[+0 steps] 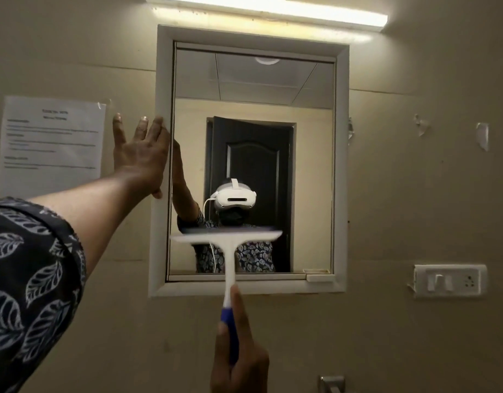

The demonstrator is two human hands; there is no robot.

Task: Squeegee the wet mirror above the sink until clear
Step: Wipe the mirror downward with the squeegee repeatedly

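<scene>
Rectangular white-framed wall mirror [310,180] hangs under a lit tube light [267,9]. White plastic squeegee w/ blue grip [227,239] stands upright, blade level & blurred against the lower glass, left of centre. R hand [239,361] wraps the blue grip, forefinger straight up the shaft. L hand [142,154], fingers straight & spread, presses the frame's left edge. Printed paper notice [52,146] on wall at left, white switch plate [450,280] lower right
</scene>
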